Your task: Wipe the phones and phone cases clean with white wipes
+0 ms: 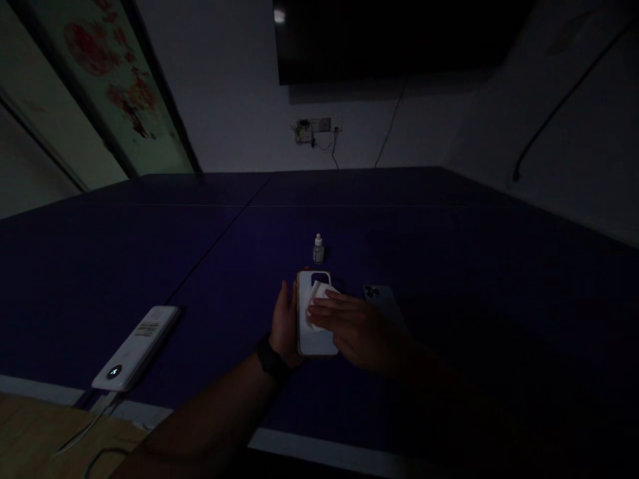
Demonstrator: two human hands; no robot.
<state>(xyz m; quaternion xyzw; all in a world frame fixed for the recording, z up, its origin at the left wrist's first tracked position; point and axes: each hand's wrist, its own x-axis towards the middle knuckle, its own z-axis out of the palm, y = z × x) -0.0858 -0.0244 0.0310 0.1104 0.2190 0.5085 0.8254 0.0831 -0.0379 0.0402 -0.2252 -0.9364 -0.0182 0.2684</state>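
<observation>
A white phone case [310, 338] lies on the dark blue table [449, 266], its camera cut-out at the far end. My left hand [284, 326] grips the case's left edge, a dark band on the wrist. My right hand [357, 329] presses a small white cloth [316, 296] flat against the case with its fingers together. Just right of the case lies a dark phone [382, 303], back up, partly hidden by my right hand. A small dropper bottle [318, 249] stands upright just beyond the case.
A white power bank [137, 347] with a lit indicator lies at the near left, its cable running onto a wooden surface [44, 432]. A dark screen hangs on the far wall above a socket strip [317, 128]. The room is dim.
</observation>
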